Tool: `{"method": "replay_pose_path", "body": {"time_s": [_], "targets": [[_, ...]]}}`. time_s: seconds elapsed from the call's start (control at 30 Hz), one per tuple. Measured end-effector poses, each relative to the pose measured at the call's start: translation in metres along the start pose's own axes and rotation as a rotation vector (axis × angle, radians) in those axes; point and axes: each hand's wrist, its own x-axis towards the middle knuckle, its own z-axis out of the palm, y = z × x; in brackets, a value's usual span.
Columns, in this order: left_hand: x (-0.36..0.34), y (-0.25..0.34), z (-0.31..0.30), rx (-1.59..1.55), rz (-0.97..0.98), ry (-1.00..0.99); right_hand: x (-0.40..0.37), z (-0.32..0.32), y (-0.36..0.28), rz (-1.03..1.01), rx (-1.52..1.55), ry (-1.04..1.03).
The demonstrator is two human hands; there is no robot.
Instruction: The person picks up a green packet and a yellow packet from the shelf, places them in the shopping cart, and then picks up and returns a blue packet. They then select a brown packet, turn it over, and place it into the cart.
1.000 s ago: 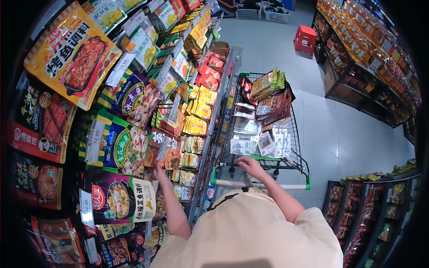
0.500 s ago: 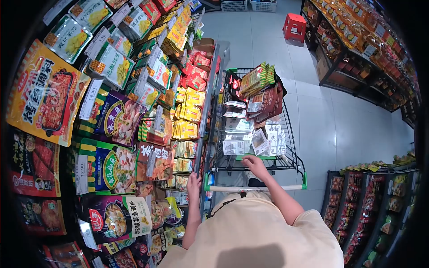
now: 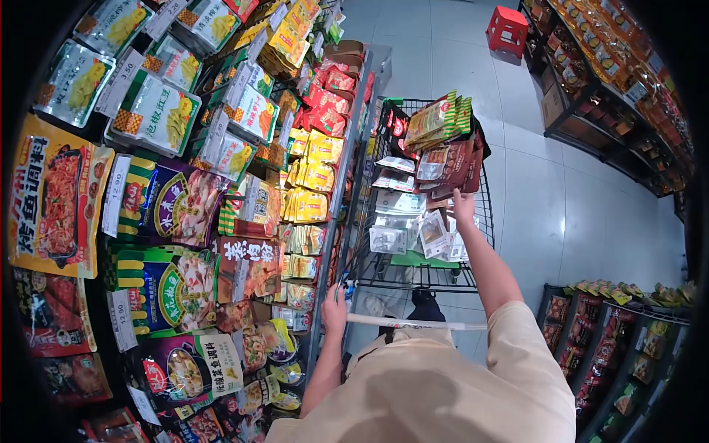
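Note:
A black wire shopping cart [image 3: 484,221] stands in front of me. My right hand [image 3: 463,208] reaches into it, fingers closed at the lower edge of a brown packet [image 3: 447,164]. Beside that packet lie green and yellow packets [image 3: 436,122], and nearer to me are white and silver packets [image 3: 432,230]. My left hand [image 3: 334,310] is closed round the left end of the cart's handle [image 3: 413,323], next to the shelf edge.
Shelves of seasoning pouches [image 3: 173,292] and price tags run close along the left. A red stool [image 3: 507,31] stands on the floor ahead. Another stocked shelf [image 3: 613,88] is at the upper right, and a low rack [image 3: 605,347] at the lower right.
My right hand has moved forward from above the handle to the brown packets. My left hand has shifted slightly right and down onto the handle's end. The view has shifted a little.

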Motion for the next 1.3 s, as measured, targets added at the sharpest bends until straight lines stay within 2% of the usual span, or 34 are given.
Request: {"method": "replay_pose_path", "body": {"time_s": [0.03, 0.17, 0.23, 0.33, 0.43, 0.5, 0.63, 0.77, 0.83, 0.9, 0.97, 1.03, 1.1, 1.2, 1.23, 1.3], "targets": [[0.001, -0.003, 0.002, 0.000, -0.008, 0.004, 0.013, 0.003, -0.003, -0.023, -0.018, 0.087], [-0.001, -0.008, 0.004, -0.015, -0.026, 0.018, 0.051, -0.001, -0.011, 0.001, -0.058, 0.029], [-0.002, 0.001, -0.001, -0.027, -0.058, 0.009, 0.061, 0.003, -0.009, -0.036, -0.189, 0.065], [-0.004, 0.013, -0.006, 0.030, -0.042, 0.039, 0.053, 0.011, -0.014, -0.058, -0.270, 0.062], [-0.005, 0.015, -0.008, 0.042, -0.104, 0.009, 0.048, 0.015, -0.010, -0.187, -0.445, 0.121], [-0.005, 0.016, -0.008, 0.067, -0.102, 0.001, 0.038, 0.017, -0.013, -0.332, -0.601, 0.232], [-0.006, 0.021, -0.009, 0.063, -0.092, 0.001, 0.011, 0.021, -0.033, -0.297, -0.555, 0.209], [-0.005, 0.019, -0.008, 0.041, -0.074, 0.003, 0.038, 0.013, -0.001, -0.328, -0.420, 0.167], [-0.004, 0.015, -0.007, 0.034, -0.086, -0.015, 0.016, 0.013, -0.008, -0.572, -0.424, 0.210], [-0.002, 0.007, -0.004, 0.043, -0.067, -0.004, -0.011, 0.012, -0.018, -0.533, -0.338, 0.171], [0.000, 0.001, -0.001, 0.031, -0.058, -0.007, -0.048, 0.012, -0.032, -0.576, -0.257, 0.032], [0.000, 0.000, -0.001, 0.020, -0.054, -0.011, -0.086, 0.019, -0.047, -0.640, -0.222, 0.004], [-0.001, 0.000, -0.002, -0.017, -0.037, -0.009, -0.121, 0.026, -0.059, -0.583, -0.173, -0.088], [0.002, -0.001, -0.004, 0.023, -0.051, -0.052, -0.155, 0.045, -0.054, -0.689, -0.019, -0.146], [0.002, -0.001, -0.004, 0.023, -0.043, -0.052, -0.176, 0.046, -0.061, -0.639, -0.078, -0.148], [0.003, -0.001, -0.005, 0.013, 0.294, 0.072, -0.211, 0.052, -0.068, -0.684, -0.027, -0.198]]}}
